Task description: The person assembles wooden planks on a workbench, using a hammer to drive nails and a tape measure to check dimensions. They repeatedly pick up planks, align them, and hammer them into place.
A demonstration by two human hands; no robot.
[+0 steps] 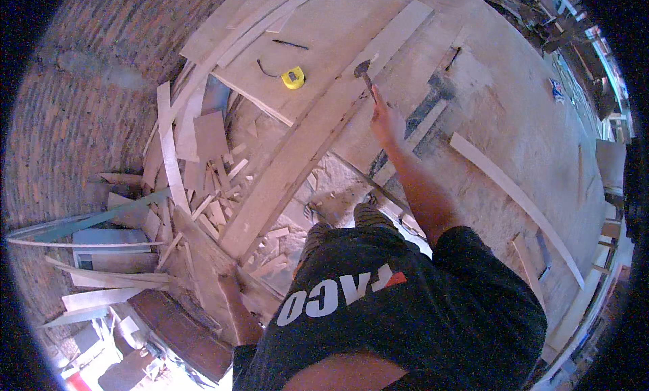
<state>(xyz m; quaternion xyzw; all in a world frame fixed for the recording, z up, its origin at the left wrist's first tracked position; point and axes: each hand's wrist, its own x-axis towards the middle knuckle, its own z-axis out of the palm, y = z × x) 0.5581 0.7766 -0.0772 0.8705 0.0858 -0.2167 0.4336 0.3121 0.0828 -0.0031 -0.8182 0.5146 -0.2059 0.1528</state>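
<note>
My right hand (387, 124) is closed round the handle of a hammer (364, 70). The dark hammer head is over the far part of a long plank (301, 137), which runs diagonally across the workbench. At lower left, my left hand (230, 286) is closed at the edge of a wooden board (203, 245), near the plank's near end; its fingers are small and dim. A yellow tape measure (293, 78) lies on a flat panel left of the plank, with a thin dark stick-like thing (291, 44) beyond it.
Several wood offcuts (220, 205) are heaped left of the plank, with a brown block (211, 135) among them. A long curved-looking strip (514, 201) lies on the sawdust-covered surface at right. A shorter strip (412, 141) lies beside my right forearm. A brick wall (88, 113) stands at left.
</note>
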